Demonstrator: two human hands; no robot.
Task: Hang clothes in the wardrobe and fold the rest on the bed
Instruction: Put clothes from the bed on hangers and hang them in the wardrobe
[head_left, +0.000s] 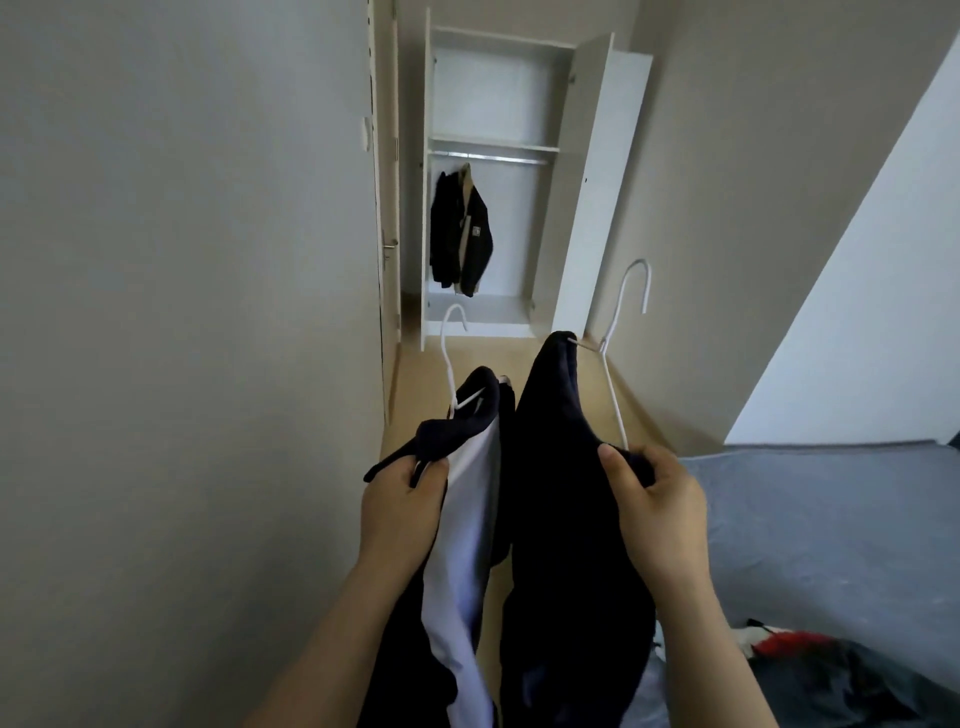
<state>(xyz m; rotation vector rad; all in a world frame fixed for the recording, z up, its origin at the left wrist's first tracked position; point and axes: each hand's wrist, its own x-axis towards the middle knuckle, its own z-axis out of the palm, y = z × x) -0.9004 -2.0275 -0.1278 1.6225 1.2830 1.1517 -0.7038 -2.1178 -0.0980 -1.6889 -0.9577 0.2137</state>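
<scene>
My left hand (402, 501) grips a dark navy and white garment (462, 467) that sits on a white hanger (451, 358) with its hook pointing up. My right hand (657, 499) grips a dark navy garment (561, 467) draped over a second white hanger (621, 332). Both garments hang down in front of me. Ahead stands the white wardrobe (493, 93) with its doors open. On its rail (491, 157) hangs a dark jacket (460, 234). The bed (831, 519) with a grey-blue cover lies to my right.
A pile of clothes (810, 670), some red and some dark, lies on the bed's near corner. A closed door with a metal handle (388, 248) is on the left by the wardrobe. A narrow strip of beige floor (519, 353) runs between wall and bed.
</scene>
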